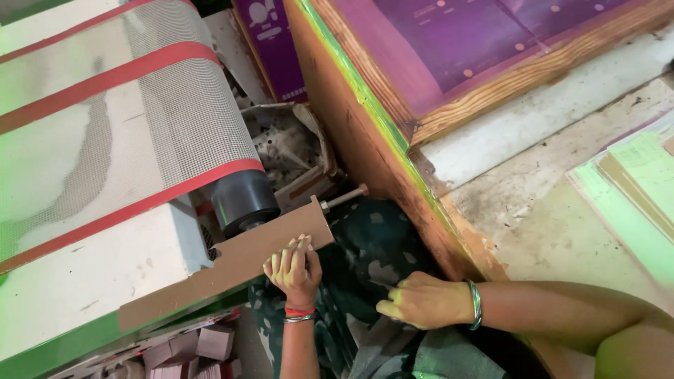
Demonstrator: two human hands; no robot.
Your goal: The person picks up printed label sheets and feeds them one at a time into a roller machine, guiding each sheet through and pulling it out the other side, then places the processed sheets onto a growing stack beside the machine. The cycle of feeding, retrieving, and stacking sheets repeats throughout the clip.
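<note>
Cardboard strip (225,263): long brown piece, lying slanted across the front edge of the conveyor machine (84,274), just below the black roller (244,201).
Left hand (295,270): fingers curled round the strip's lower edge near its right end, holding it; red and silver bangles on the wrist.
Right hand (425,302): loosely closed over dark patterned cloth (372,245) on the lap; whether it holds anything cannot be told; green bangle on the wrist.
Mesh belt (182,112): white with 3 red bands, curving over the roller.
Bench (562,231): worn, stained top carrying a wooden frame with a purple screen (456,42).
Floor: small pinkish cardboard pieces (203,344) piled under the strip.
</note>
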